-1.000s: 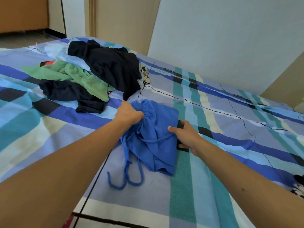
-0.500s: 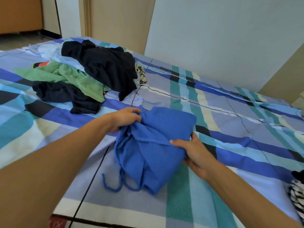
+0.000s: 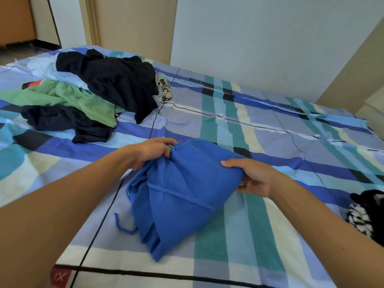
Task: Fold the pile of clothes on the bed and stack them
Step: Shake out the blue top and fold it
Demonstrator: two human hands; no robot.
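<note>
A blue drawstring garment hangs folded between my hands, its lower end just above the bed. My left hand grips its top left corner. My right hand pinches the top right edge, thumb on top and fingers under the cloth. A blue cord trails from its left side onto the sheet. The unfolded pile lies at the far left: black garments, a green one, a pale blue one.
The bed wears a blue, teal and cream checked sheet. A black and white patterned garment lies at the right edge. A small patterned cloth peeks from behind the pile. Walls stand close behind the bed.
Both hands have lifted the blue garment off the sheet and carried it toward me and rightward. The right hand has shifted from its lower side to its top right edge.
</note>
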